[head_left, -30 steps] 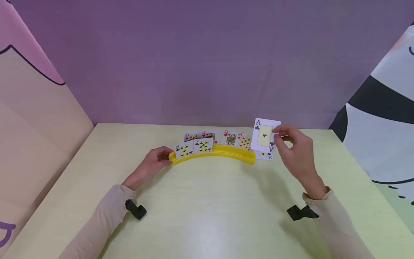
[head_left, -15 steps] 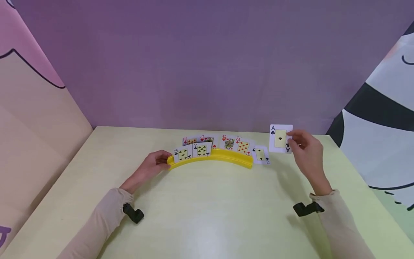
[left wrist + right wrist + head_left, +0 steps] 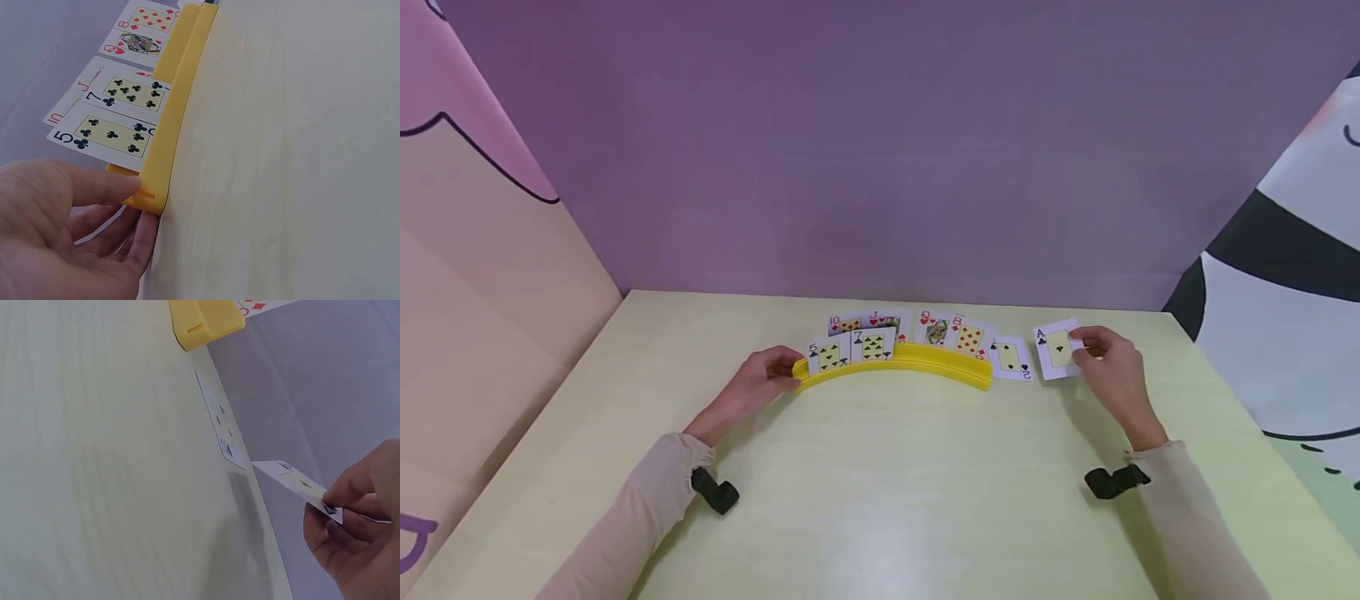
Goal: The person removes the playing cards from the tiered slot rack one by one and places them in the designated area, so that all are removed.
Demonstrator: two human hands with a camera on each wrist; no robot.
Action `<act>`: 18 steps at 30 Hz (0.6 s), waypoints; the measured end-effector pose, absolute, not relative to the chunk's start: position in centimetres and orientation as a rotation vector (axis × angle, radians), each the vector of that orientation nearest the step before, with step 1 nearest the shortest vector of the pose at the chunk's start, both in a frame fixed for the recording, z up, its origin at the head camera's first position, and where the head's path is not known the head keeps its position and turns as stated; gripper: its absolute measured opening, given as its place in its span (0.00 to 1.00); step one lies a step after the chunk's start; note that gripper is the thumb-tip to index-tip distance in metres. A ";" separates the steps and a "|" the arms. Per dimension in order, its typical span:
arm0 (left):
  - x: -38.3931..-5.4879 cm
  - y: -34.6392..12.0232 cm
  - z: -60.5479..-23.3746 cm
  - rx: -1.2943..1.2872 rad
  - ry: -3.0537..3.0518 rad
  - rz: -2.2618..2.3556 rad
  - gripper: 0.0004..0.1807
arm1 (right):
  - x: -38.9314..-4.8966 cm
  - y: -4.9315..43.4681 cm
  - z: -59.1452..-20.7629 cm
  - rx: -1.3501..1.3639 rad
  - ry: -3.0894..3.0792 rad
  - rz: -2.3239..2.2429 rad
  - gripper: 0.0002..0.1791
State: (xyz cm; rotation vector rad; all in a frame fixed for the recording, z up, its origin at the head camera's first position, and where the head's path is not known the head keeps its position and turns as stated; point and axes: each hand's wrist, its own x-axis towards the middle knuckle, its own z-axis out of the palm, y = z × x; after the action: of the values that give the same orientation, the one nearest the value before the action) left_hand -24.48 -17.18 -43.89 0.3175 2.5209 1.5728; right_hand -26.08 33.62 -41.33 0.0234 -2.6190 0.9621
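Note:
The left hand (image 3: 756, 382) grips the left end of a curved yellow card holder (image 3: 942, 364); its thumb is on the front in the left wrist view. Upright in the holder's front slot are the five of clubs (image 3: 829, 357) and seven of clubs (image 3: 873, 345). Behind them stand red-suit cards, among them the queen of hearts (image 3: 936, 332) and eight of diamonds (image 3: 969, 339). Right of the holder, the two of spades (image 3: 1011, 358) lies face up on the table. Between thumb and fingers, the right hand (image 3: 1118, 375) pinches the ace of clubs (image 3: 1057, 349), tilted above the tabletop.
The holder stands toward the far side of a pale wooden table (image 3: 880, 483). Behind that edge rises a purple backdrop (image 3: 880, 167). Printed panels flank both sides, and a black camera strap (image 3: 1116, 482) sits on the right wrist.
The right hand has carried the ace of clubs to the right, away from the holder, then lowered and tilted it toward the table. The left hand keeps its grip on the holder's end.

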 end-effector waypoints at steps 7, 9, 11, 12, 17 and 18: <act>-24.3 -17.2 -43.7 0.317 2.524 1.565 0.18 | -26.3 34.0 -41.9 0.040 -2.809 0.983 0.18; -24.3 -17.2 -43.7 0.319 2.524 1.568 0.18 | -26.3 34.0 -41.8 0.047 -2.848 0.989 0.21; -24.3 -17.2 -43.7 0.322 2.524 1.571 0.18 | -26.4 34.0 -41.8 0.053 -2.883 0.985 0.23; -24.3 -17.2 -43.8 0.330 2.526 1.570 0.18 | -26.4 34.1 -41.8 0.057 -2.904 0.975 0.25; -24.5 -17.2 -44.0 0.376 2.521 1.597 0.18 | -26.5 34.4 -42.0 0.105 -2.998 0.899 0.31; -24.5 -17.2 -44.1 0.391 2.517 1.602 0.18 | -26.5 34.5 -42.2 0.118 -3.010 0.874 0.31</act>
State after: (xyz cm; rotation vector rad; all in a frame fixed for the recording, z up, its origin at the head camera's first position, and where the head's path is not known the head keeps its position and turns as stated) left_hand -24.52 -17.22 -44.06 0.3912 2.5169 1.6021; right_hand -26.51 34.52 -42.15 0.1180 -3.0098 0.8741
